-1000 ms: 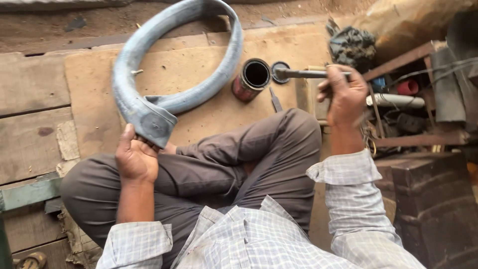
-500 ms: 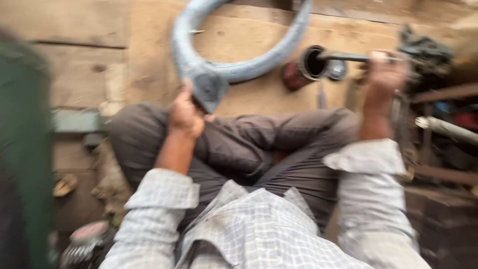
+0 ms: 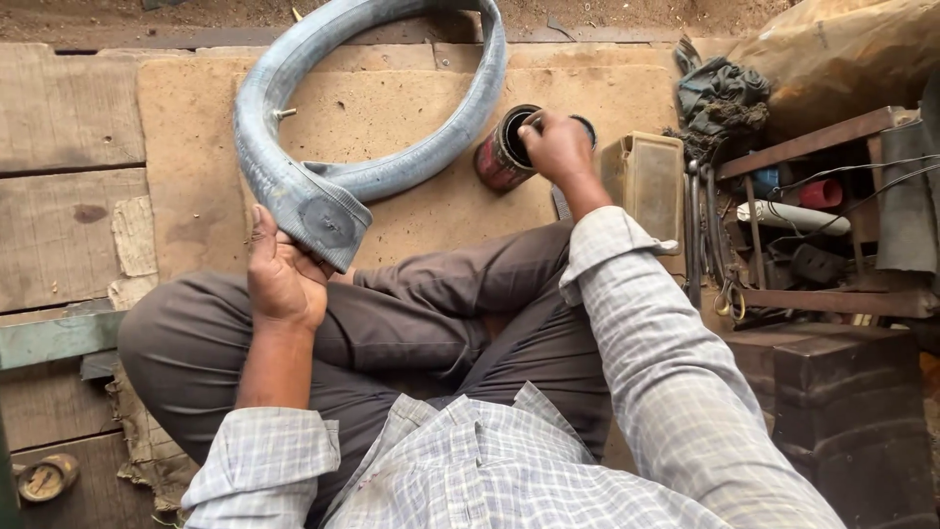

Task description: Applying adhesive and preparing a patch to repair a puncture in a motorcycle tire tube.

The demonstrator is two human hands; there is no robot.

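A grey-blue rubber inner tube curves across a tan board in front of my crossed legs. My left hand grips its folded near end on my knee, where a round dark patch shows. A small metal valve stem sticks out of the tube's left side. My right hand reaches over an open red tin can, fingers curled at its mouth. What those fingers hold is hidden.
A yellowish rectangular box stands right of the can, with dark rags behind it. A rusty rack with tubes, wires and hanging metal tools fills the right side. A dark block lies near right. A round gauge sits bottom left.
My right hand has left the spot by the rack, where it held a metal rod, and moved left onto the can. The left hand still holds the tube. The camera swung.
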